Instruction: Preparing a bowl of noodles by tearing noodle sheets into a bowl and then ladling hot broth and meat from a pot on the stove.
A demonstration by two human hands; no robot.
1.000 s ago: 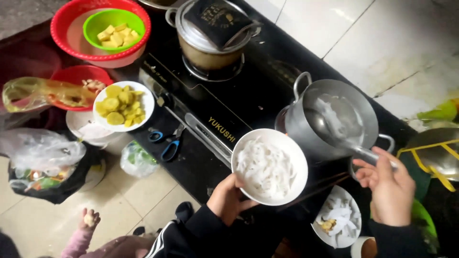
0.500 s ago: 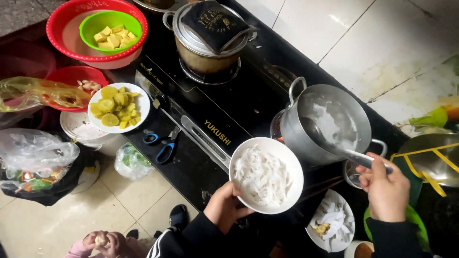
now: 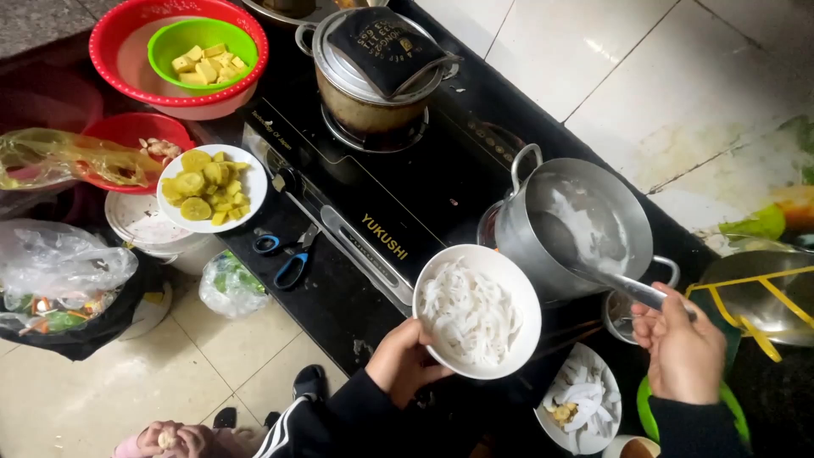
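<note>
Closest to the camera, the left hand (image 3: 405, 363) grips a white bowl of pale rice noodles (image 3: 476, 310) from below, holding it level just beside the steel pot (image 3: 585, 222). On the other side the right hand (image 3: 681, 353) is closed around the long handle of a ladle (image 3: 593, 265), whose scoop lies inside the pot, in cloudy liquid. I judge that the step in hand is serving: liquid from the pot is about to go over the noodles. Such a move calls for lifting the ladle level, so nothing spills on the black stove (image 3: 373, 212), and for keeping the bowl close to the pot's rim. Below the pot a small white plate (image 3: 582, 409) carries white slices. Left of the bowl, blue-handled scissors (image 3: 284, 253) lie on the stove's edge, and a clear plastic bag with green leaves (image 3: 227, 287) sits on the floor. Further left, a larger crumpled bag (image 3: 59, 271) rests on something dark. Beyond these stands a white plate of yellow slices (image 3: 212, 188), and farthest away a green bowl of yellow cubes (image 3: 202, 53) sits inside a red basin (image 3: 119, 51), near a lidded pot (image 3: 373, 76) with a dark cloth on top.
</note>
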